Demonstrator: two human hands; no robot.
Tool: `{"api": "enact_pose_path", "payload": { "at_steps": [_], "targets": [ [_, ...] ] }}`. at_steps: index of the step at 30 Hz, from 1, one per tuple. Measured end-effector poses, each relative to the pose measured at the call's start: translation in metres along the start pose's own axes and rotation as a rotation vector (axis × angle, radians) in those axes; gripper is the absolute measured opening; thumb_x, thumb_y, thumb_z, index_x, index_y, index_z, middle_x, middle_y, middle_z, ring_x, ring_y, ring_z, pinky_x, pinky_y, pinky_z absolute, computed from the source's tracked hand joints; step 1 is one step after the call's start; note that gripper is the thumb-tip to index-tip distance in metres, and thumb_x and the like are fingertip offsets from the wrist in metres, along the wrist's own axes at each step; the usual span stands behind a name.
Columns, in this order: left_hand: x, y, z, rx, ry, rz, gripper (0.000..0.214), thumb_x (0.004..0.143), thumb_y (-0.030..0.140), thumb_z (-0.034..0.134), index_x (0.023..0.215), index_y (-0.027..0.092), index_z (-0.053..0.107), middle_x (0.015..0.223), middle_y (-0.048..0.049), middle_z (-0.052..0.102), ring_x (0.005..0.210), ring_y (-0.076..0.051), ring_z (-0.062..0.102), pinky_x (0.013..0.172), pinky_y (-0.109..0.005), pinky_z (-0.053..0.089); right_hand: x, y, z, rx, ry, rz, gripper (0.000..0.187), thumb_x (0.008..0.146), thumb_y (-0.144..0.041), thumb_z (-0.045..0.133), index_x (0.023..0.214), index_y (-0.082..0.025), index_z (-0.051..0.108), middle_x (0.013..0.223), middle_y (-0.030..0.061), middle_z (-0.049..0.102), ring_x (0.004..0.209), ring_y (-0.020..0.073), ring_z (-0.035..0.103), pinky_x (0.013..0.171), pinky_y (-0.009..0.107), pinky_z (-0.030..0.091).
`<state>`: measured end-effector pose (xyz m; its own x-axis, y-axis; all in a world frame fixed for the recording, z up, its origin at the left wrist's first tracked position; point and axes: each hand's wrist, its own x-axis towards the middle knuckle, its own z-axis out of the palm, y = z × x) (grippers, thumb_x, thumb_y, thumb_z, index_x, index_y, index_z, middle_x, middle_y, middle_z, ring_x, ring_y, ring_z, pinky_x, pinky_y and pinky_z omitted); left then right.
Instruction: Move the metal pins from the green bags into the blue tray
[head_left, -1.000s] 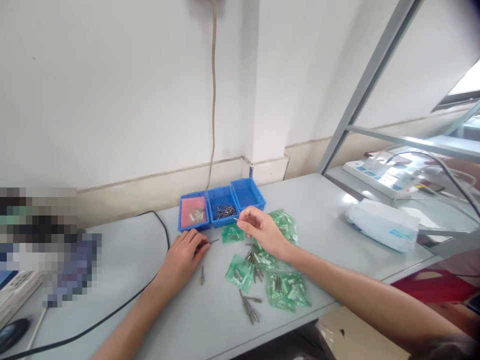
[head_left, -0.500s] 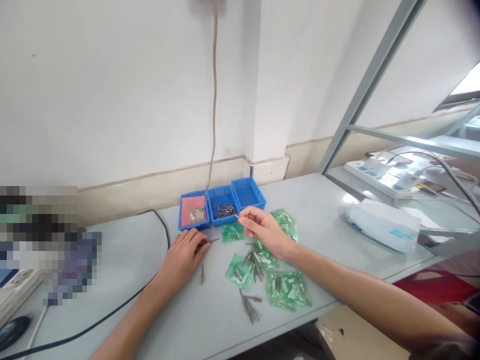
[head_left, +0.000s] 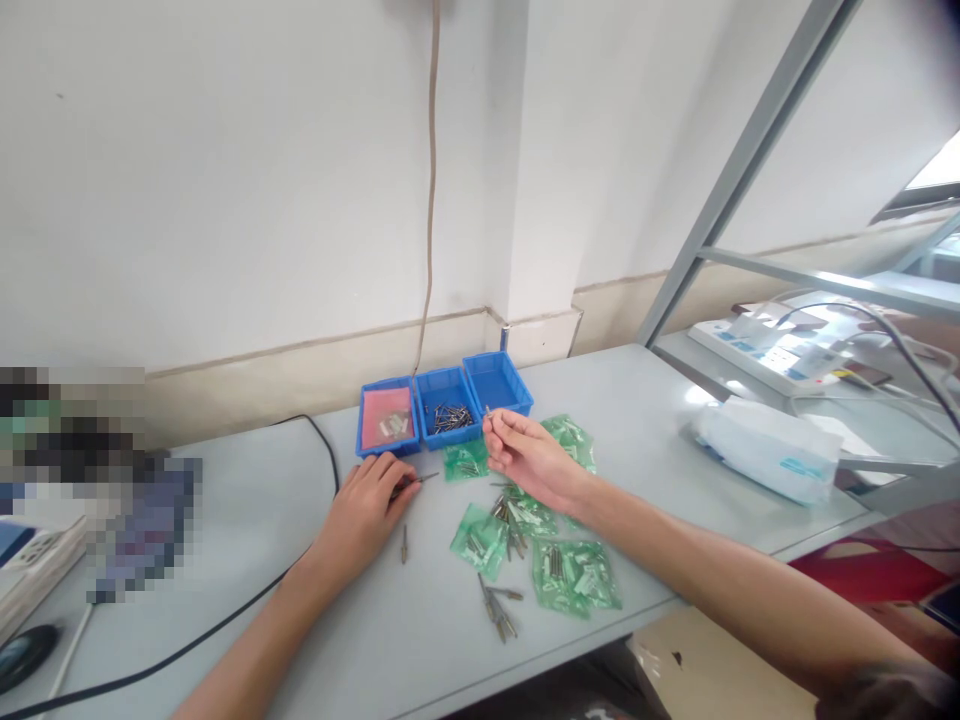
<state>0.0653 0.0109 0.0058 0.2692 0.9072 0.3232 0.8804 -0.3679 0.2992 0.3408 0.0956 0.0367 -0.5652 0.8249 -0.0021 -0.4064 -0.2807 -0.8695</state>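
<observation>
My left hand (head_left: 373, 497) rests on the table in front of the blue bins, its fingers closed on a thin metal shaft (head_left: 427, 478) whose tip points right. My right hand (head_left: 536, 458) is raised near the right-hand bin, thumb and fingers pinching a small metal pin (head_left: 488, 411); most of it is hidden. A single metal shaft piece (head_left: 404, 546) lies beside my left hand. The middle blue bin (head_left: 444, 376) holds many small metal pins (head_left: 453, 418). Below my right hand are green bags of metal parts (head_left: 577, 580) and a loose cluster of metal shafts (head_left: 497, 610).
The left blue bin (head_left: 362, 420) contains a pink bag (head_left: 386, 412) with pale pieces. At the back stands the right blue bin (head_left: 495, 377). A black cable (head_left: 225, 630) crosses the left side of the table. A white packet (head_left: 772, 450) lies at right, near a metal frame (head_left: 742, 160).
My right hand has moved slightly up and right, turning so the pinched pin points upward. The left hand keeps its place with the shaft.
</observation>
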Motion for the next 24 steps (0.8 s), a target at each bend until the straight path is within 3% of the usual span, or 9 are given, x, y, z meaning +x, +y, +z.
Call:
{"api": "enact_pose_path", "payload": {
  "at_steps": [4,8,16,19,24],
  "targets": [
    [0.001,0.001,-0.001,0.014,-0.019,-0.01,0.023,0.11,0.042,0.048,0.106,0.025,0.063,0.104,-0.0046,0.067,0.096,-0.025,0.061,0.087,-0.042,0.048,0.0,0.0,0.001,-0.105,0.043,-0.061,0.032,0.092,-0.048,0.078,0.097,-0.021,0.063,0.08,-0.0029,0.054,0.06,0.01,0.041,0.062,0.027,0.037],
    [0.001,0.001,-0.001,0.011,-0.003,0.006,0.022,0.109,0.041,0.048,0.107,0.025,0.064,0.105,-0.0045,0.067,0.096,-0.025,0.061,0.087,-0.041,0.049,-0.004,-0.002,0.004,-0.436,0.11,-0.179,0.03,0.096,-0.051,0.072,0.099,-0.023,0.062,0.085,-0.0011,0.063,0.06,0.012,0.052,0.058,0.028,0.039],
    [0.0,0.001,0.0,-0.001,0.003,0.006,0.021,0.109,0.04,0.048,0.107,0.026,0.064,0.105,-0.004,0.067,0.095,-0.024,0.061,0.087,-0.04,0.048,-0.01,0.007,0.004,-0.761,0.118,-0.337,0.017,0.099,-0.042,0.069,0.099,-0.026,0.066,0.102,0.0034,0.063,0.066,0.0153,0.06,0.061,0.032,0.046],
    [0.001,0.001,0.0,0.007,0.001,0.003,0.021,0.109,0.04,0.048,0.107,0.026,0.063,0.105,-0.0041,0.067,0.096,-0.024,0.061,0.087,-0.04,0.048,-0.01,0.007,0.004,-0.759,0.098,-0.31,0.015,0.096,-0.04,0.073,0.095,-0.025,0.068,0.092,0.0016,0.062,0.068,0.0161,0.058,0.064,0.032,0.047],
    [0.0,0.0,0.0,0.002,-0.003,-0.001,0.02,0.109,0.04,0.05,0.107,0.026,0.064,0.105,-0.0039,0.067,0.096,-0.025,0.061,0.087,-0.04,0.048,-0.006,-0.001,0.004,-0.506,0.086,-0.191,0.025,0.088,-0.044,0.081,0.092,-0.023,0.068,0.088,-0.0007,0.063,0.063,0.0131,0.052,0.06,0.029,0.042]
  ]
}}
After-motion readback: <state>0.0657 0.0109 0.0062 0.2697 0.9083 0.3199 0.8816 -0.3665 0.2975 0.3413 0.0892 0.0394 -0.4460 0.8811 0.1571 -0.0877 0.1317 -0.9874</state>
